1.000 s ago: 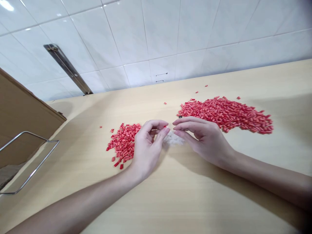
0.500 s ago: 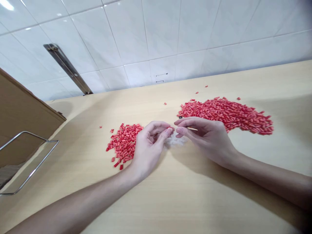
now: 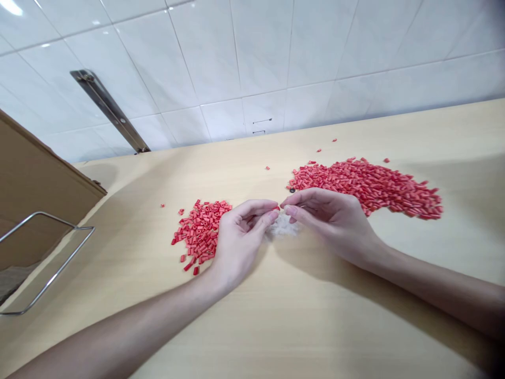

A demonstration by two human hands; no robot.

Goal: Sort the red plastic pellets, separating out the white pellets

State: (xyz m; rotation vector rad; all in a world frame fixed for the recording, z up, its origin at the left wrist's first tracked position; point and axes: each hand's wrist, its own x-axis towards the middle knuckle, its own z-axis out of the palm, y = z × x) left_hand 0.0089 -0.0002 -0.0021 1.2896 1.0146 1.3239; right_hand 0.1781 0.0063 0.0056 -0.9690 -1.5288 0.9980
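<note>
My left hand is closed in a pinch, with a small red plastic tube piece showing at its fingertips. Facing it, my right hand brings thumb and index finger close together beside that piece. Anything between the right fingertips is too small to make out. Just below the fingertips, a small heap of whitish, see-through bits lies on the table. A pile of short red tube pieces sits left of my left hand, partly behind it. Beyond my right hand spreads a larger red pile, partly covered by the hand.
The pale wooden table meets a white tiled wall. A few stray red pieces lie behind the piles, and a small black ring touches the right pile's edge. At left are a cardboard box, a bent wire frame and a metal bracket.
The right fingertips have moved slightly left and closer to the left ones, and thumb and index are nearer each other. The piles look the same.
</note>
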